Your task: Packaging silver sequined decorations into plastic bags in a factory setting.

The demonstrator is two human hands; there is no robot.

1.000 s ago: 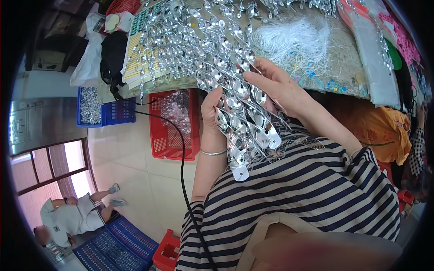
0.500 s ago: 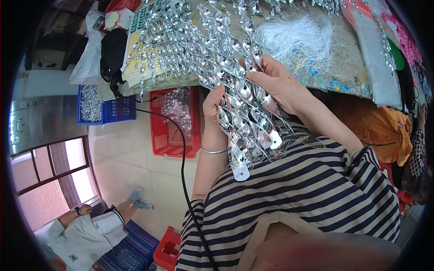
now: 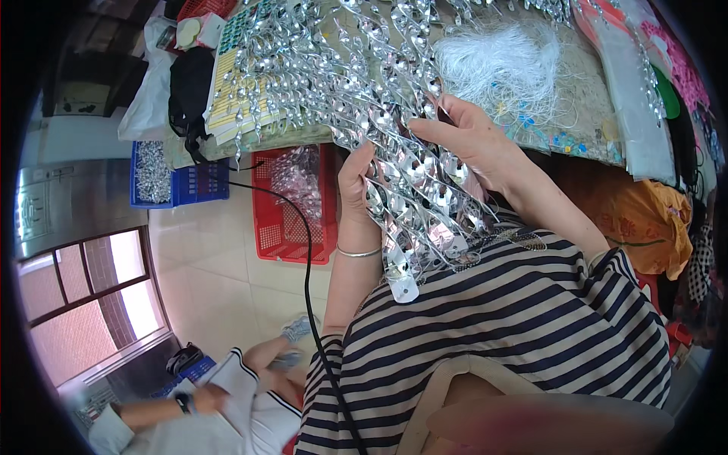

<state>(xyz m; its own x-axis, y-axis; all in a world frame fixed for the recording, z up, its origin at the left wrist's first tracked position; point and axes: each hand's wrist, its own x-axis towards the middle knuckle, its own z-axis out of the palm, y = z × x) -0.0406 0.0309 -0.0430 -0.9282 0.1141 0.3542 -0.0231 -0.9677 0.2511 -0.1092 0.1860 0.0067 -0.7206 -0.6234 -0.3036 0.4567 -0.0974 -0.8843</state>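
A bundle of shiny silver twisted strips point(image 3: 413, 186) hangs off the near table edge toward my lap. My left hand point(image 3: 355, 182) grips the bundle's left side, its thumb up and most fingers hidden behind the strips. Across from it, my right hand point(image 3: 476, 144) holds the right side, thumb laid over the strips and fingers curled around their edge. A flat end tab with a small hole point(image 3: 403, 288) shows at the bundle's lowest point, in front of my striped shirt. More silver twisted strips point(image 3: 296, 68) lie spread over the table, running up from my hands.
White thread point(image 3: 500, 61) lies heaped on the worn table point(image 3: 595, 106). Below stand a red crate point(image 3: 292, 246) and a blue crate point(image 3: 189, 186) holding silver pieces. A black cable point(image 3: 309, 280) crosses beside my left arm. An orange bag point(image 3: 644, 220) sits right; another person point(image 3: 220, 409) is lower left.
The strips between my hands have shifted and fanned out to the right, and one pale end tab has turned. Both hands stay nearly in place. The other person has moved right, closer to me.
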